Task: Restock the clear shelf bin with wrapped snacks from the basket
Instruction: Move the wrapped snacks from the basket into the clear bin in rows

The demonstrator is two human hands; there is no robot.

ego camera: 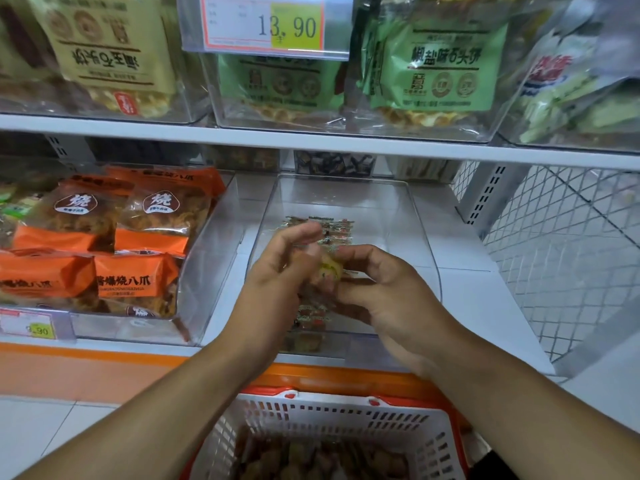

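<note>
clear bin (pixel 420 237) open-topped, upper shelf (pixel 311 142) overhanging, orange packs (pixel 114 244) left

Shop, snack aisle. White metal shelves (pixel 311 138) carrying clear bins (pixel 346 188) of packaged snacks: orange packs (pixel 135 282), green packs (pixel 446 64). Price tags (pixel 266 26) clipped to bin fronts, one reading 13.90. White shopping basket (pixel 332 417) with orange rim below.

We reach both bare forearms up from six o'clock, and our hands meet at the centre. Our left hand (pixel 277 271), at nine o'clock of the pair, has its fingers loosely curled, tips pointing toward three o'clock. Our right hand (pixel 384 292) curls its fingers toward nine o'clock. Both sets of fingertips pinch a small snack (pixel 330 271) between them.
</note>
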